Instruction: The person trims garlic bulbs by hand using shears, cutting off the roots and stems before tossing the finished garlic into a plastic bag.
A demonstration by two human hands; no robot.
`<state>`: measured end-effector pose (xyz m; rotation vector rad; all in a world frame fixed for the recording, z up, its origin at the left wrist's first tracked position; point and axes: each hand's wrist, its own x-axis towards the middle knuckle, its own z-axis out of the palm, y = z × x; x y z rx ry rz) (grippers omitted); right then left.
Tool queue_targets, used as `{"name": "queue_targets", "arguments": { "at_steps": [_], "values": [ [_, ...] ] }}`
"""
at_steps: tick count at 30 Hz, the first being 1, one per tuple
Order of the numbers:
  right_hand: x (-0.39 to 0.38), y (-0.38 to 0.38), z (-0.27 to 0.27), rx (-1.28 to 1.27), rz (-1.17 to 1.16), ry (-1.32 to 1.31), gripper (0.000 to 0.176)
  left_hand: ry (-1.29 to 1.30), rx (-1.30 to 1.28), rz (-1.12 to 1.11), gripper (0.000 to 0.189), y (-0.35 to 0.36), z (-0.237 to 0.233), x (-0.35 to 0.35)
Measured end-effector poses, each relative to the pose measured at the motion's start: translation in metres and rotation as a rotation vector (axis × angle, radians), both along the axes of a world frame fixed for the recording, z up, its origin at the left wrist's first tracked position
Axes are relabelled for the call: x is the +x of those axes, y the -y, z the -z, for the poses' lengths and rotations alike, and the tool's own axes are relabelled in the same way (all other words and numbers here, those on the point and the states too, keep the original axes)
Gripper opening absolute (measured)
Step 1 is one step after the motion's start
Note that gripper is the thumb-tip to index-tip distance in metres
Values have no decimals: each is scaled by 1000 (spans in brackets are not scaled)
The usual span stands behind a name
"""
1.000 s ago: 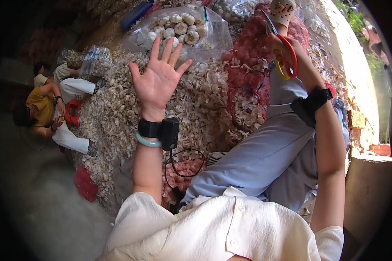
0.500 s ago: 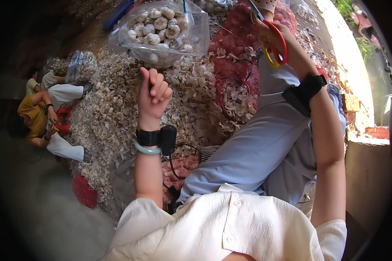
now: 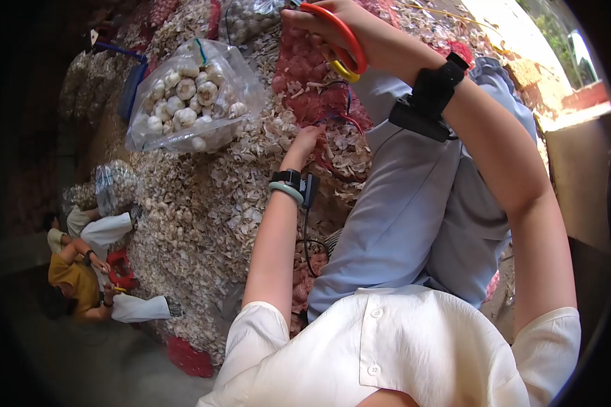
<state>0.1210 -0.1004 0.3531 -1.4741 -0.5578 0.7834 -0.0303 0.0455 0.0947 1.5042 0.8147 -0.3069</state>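
My right hand (image 3: pixel 370 34) is closed on scissors with red and yellow handles (image 3: pixel 352 47), at the top of the view above my knee. The blades are mostly cut off by the frame's edge. My left hand (image 3: pixel 304 146) reaches down to the mouth of a red mesh bag (image 3: pixel 305 74), right by its red and blue cords (image 3: pixel 349 115). Its fingertips are foreshortened against the bag, and I cannot tell whether they grip anything. Left of that hand stands an open clear plastic bag (image 3: pixel 241 95) filled with trimmed garlic bulbs (image 3: pixel 183 102).
Dry garlic skins and stalks (image 3: pixel 197 203) cover the ground in a deep heap. A blue object (image 3: pixel 132 88) lies beside the plastic bag. At left another person (image 3: pixel 78 271) sits near a red stool (image 3: pixel 121 268). A concrete ledge (image 3: pixel 580 176) is on my right.
My left hand, earlier raised in a loose curl near the plastic bag, has moved right and down to the mesh bag. The scissors have shifted left and up in view as the camera turned.
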Motion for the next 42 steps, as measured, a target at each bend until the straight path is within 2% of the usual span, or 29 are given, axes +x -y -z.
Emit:
{"name": "queue_targets", "arguments": {
  "at_steps": [1, 2, 4, 5, 6, 8, 9, 11, 12, 14, 15, 17, 19, 20, 22, 25, 26, 29, 36, 38, 42],
  "values": [
    [-7, 8, -16, -50, 16, -20, 42, 50, -33, 41, 34, 2, 12, 9],
    [-5, 11, -20, 22, -10, -51, 43, 29, -132, 101, 32, -5, 32, 14],
    [4, 24, -33, 166, -67, -69, 43, -55, -69, 278, 30, -22, 82, 25],
    [13, 30, -36, 274, -106, -68, 43, -124, -11, 403, 27, -24, 94, 33],
    [16, 35, -46, 318, -48, -142, 42, -126, -11, 441, 27, -22, 94, 39],
    [23, 44, -61, 363, 38, -210, 42, -219, 309, 286, 28, -16, 88, 46],
    [30, 46, -65, 422, 66, -182, 40, -214, 311, 311, 28, -14, 81, 53],
    [39, 58, -69, 484, 108, -157, 38, -249, 393, -41, 35, -16, 68, 63],
    [41, 66, -70, 527, 109, -154, 36, -250, 399, -26, 35, -47, 104, 50],
    [46, 81, -67, 612, 110, -150, 31, 5, 832, 77, 36, -110, 175, 81],
    [50, 86, -65, 613, 123, -155, 31, 2, 833, 90, 36, -105, 156, 85],
    [61, 98, -59, 675, -125, -146, 28, -87, 1135, 366, 32, -75, 78, 94],
    [73, 107, -56, 725, -384, -131, 26, -6, 1107, 342, 26, -74, 71, 101],
    [77, 108, -55, 750, -516, -122, 24, 35, 1152, 436, 27, -82, 81, 105],
    [78, 113, -49, 742, -496, -119, 24, 119, 1184, 561, 33, -91, 96, 111],
    [82, 113, -46, 730, -433, -111, 25, 155, 1220, 489, 35, -93, 107, 114],
    [84, 112, -44, 725, -413, -109, 25, -64, 1334, 737, 33, -95, 105, 119],
    [83, 118, -37, 704, -347, -103, 25, -4, 1417, 841, 31, -137, 164, 137],
    [84, 125, -30, 634, -203, -73, 26, 250, 1688, 1165, 26, -230, 267, 188],
    [86, 127, -31, 611, -161, -62, 26, 299, 1723, 1211, 26, -229, 278, 199],
    [87, 136, -30, 559, -59, -46, 26, 298, 1498, 1065, 25, -239, 254, 191]
  ]
}}
